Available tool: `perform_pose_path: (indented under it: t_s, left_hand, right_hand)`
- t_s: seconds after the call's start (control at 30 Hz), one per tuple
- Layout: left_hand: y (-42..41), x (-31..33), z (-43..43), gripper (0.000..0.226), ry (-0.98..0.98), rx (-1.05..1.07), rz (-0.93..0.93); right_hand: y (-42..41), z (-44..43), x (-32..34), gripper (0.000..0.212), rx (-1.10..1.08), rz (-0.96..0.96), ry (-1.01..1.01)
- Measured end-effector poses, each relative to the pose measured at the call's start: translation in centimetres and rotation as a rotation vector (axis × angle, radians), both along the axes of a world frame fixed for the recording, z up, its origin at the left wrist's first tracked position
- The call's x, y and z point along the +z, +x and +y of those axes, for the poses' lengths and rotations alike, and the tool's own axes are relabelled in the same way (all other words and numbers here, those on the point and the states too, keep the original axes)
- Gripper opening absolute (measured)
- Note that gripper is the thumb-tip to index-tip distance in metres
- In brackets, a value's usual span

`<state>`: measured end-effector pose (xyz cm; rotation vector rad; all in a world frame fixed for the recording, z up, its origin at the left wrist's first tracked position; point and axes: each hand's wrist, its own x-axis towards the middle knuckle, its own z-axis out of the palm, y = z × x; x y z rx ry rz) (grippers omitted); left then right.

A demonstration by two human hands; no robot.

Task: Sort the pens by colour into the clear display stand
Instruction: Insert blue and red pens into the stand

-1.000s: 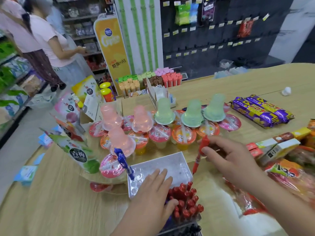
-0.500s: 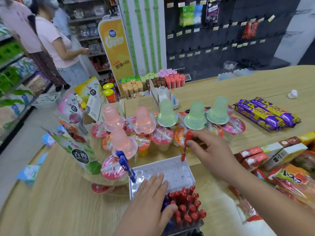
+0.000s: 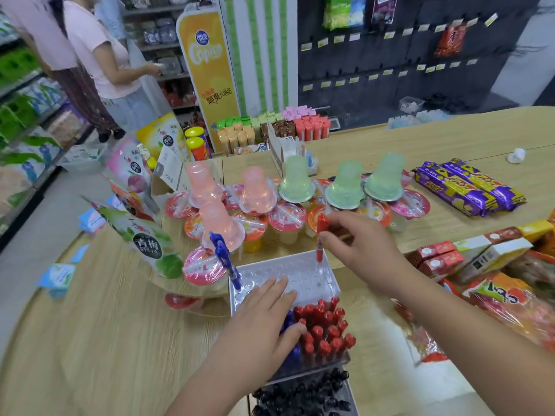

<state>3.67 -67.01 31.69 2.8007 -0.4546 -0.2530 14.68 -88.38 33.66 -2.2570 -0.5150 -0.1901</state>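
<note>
Black pens (image 3: 303, 388) sit nearest me, then red pens (image 3: 327, 328) packed in the clear stand (image 3: 312, 277) on the counter (image 3: 105, 310). I have the left hand (image 3: 261, 322) flat on the stand, fingers straight. Beyond it, the right hand (image 3: 360, 244) pinches a red pen (image 3: 320, 235) upright at the stand's far edge.

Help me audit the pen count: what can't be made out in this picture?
Blue pens, head view: the left hand covers most of them; uncountable.
Black pens, head view: cut off by the bottom edge.
Red pen, head view: held by the right hand; blur hides whether its tip sits in the clear stand.
</note>
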Motion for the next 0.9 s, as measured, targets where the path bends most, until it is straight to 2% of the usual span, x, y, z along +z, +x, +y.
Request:
perform_pose_path:
  t_s: [0.17, 0.3, 0.37, 0.47, 0.53, 0.67, 0.9]
  left_hand:
    - [-2.3, 0.3, 1.3, 0.058, -0.072, 0.025, -0.011]
    - [-5.1, -0.8, 2.9, 0.068, -0.172, 0.069, -0.085]
    - [-6.5, -1.5, 3.5, 0.065, -0.236, 0.117, -0.136]
    - [-8.3, -2.4, 4.0, 0.059, -0.289, 0.167, -0.183]
    - [-9.1, -2.4, 4.0, 0.063, -0.289, 0.164, -0.161]
    - [-9.3, -1.7, 3.3, 0.073, -0.251, 0.154, -0.102]
    - [-7.4, -1.3, 1.5, 0.061, -0.144, 0.15, -0.108]
  right_hand:
    - [-1.9, -1.6, -0.6, 0.036, -0.086, 0.123, 0.012]
    - [-6.4, -2.9, -1.2, 0.019, -0.243, 0.07, 0.081]
    - [-9.3, -2.9, -2.0, 0.019, -0.201, 0.043, -0.013]
    - [-12.0, -2.0, -3.6, 0.031, -0.003, -0.016, -0.252]
    - [-12.5, -1.3, -4.2, 0.037, 0.042, -0.05, -0.316]
    - [-13.0, -0.6, -4.5, 0.036, 0.0, -0.12, -0.334]
    - [-12.2, 0.1, -5.0, 0.041, -0.041, -0.123, -0.349]
